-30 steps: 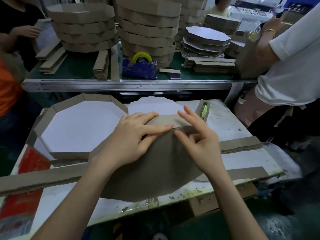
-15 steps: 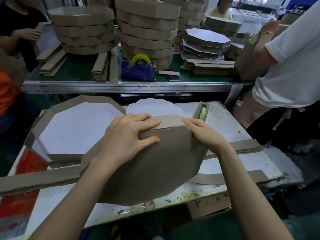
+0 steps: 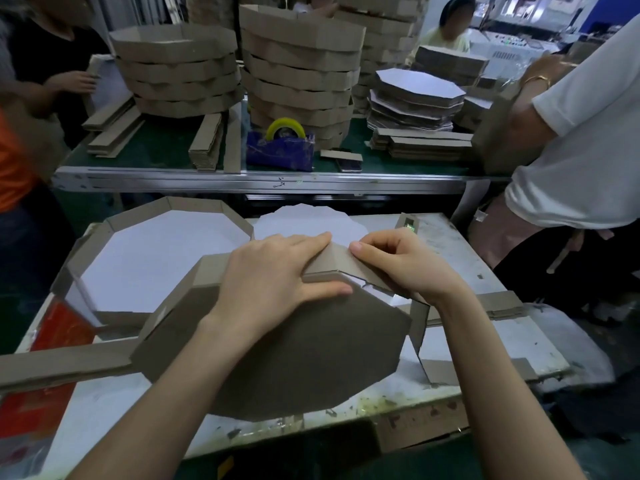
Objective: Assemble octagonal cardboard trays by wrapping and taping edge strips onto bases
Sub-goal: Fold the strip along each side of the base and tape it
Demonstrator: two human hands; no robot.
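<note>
Far left of the frame, lower down, a long loose strip (image 3: 62, 367) lies across the white table (image 3: 467, 258); can't tell whether it joins the piece in hand. Just right of it, centre-left, one finished tray (image 3: 114, 223) sits flat, white inside up and wall all round, so at least one unit looks done. Centre frame is the current job: the brown base (image 3: 294, 351), tilted up off the table with its brown face to the camera. The edge strip (image 3: 332, 259) runs along its upper-left and top edges. The left hand (image 3: 277, 275) clamps that strip to the top edge, fingers laid over the strip, thumb pressed on the base's face. Beside it, the right hand (image 3: 398, 265) has its fingers curled, pinching the strip at the next corner fold. Below that hand the strip hangs loose down the right side, with a white gap showing, not seated. Lower edges are bare. No tape visible on this piece. My read: roughly a third wrapped, with the remaining sides, closing the loop and taping all still to do. Right of centre, spare strips (image 3: 502, 306) lie on the table. Top of frame, left to right on the far bench: tray stacks (image 3: 180, 71), a blue tape dispenser (image 3: 280, 147), then a pile of flat bases (image 3: 415, 95), so plenty more are waiting.
</note>
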